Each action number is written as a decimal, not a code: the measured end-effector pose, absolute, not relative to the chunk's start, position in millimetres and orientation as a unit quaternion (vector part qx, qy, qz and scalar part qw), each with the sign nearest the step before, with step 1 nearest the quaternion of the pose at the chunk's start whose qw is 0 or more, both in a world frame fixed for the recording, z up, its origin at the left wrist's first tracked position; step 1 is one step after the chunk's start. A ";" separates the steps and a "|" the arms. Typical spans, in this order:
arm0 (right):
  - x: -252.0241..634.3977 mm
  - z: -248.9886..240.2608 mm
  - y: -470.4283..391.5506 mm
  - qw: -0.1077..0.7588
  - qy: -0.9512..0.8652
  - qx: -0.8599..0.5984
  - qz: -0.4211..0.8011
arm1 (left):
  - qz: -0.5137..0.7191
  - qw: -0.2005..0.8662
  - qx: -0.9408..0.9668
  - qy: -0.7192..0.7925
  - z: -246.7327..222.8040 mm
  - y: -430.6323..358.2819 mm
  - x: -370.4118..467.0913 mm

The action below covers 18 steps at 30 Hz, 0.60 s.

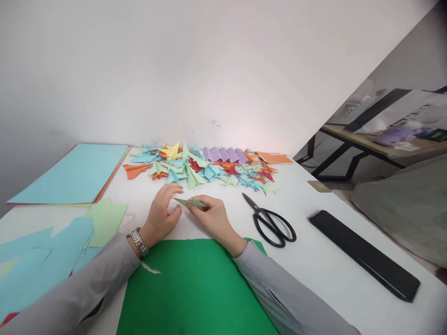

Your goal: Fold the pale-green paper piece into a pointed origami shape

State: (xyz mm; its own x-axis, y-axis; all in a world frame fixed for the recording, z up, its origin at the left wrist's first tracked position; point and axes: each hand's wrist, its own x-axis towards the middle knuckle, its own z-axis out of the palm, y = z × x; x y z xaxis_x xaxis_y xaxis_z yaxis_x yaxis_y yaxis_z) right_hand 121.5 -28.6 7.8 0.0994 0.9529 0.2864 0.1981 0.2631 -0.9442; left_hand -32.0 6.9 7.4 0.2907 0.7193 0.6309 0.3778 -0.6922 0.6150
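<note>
A small light-green folded paper (190, 202), narrow and pointed at its left end, is pinched in my right hand (214, 217). Beside its tip, my left hand (163, 211) is curved with thumb and fingers apart, and nothing shows between them. Both hands are above the far edge of a green sheet (195, 288). Just beyond them lies a pile of folded paper planes (193, 176) in several colours. Part of the folded paper is hidden by my right fingers.
Black-handled scissors (274, 225) lie to the right, with a long black case (363, 256) farther right. At left are a stack of coloured sheets (77, 172) and loose blue pieces (56, 260). Behind the pile stands a purple pleated paper (225, 155); orange paper (275, 158) lies nearby.
</note>
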 end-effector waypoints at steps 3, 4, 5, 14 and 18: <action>122.3 7.7 -26.6 0.576 -0.530 -0.505 0.363 | 0.434 0.223 0.799 0.352 11.9 4.3 -31.8; 122.9 7.4 -25.1 0.591 -0.500 -0.512 0.373 | 0.421 0.253 0.790 0.368 13.8 3.8 -32.0; 123.7 7.1 -23.4 0.599 -0.469 -0.519 0.389 | 0.412 0.282 0.777 0.383 15.7 3.6 -32.3; 126.5 8.0 -16.1 0.656 -0.361 -0.464 0.473 | 0.372 0.496 0.696 0.361 18.7 7.0 -32.6; 126.8 4.9 -16.6 0.594 -0.468 -0.475 0.449 | 0.349 0.555 0.673 0.341 17.5 7.7 -32.5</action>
State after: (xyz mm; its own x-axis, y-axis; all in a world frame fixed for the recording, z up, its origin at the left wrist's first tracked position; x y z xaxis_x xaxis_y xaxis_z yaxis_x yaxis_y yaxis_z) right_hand 126.8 -16.6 4.9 0.1585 0.9788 0.1294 -0.0885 0.1447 -0.9855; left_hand -32.5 7.7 17.5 0.5228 0.8475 0.0914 0.0724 -0.1509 0.9859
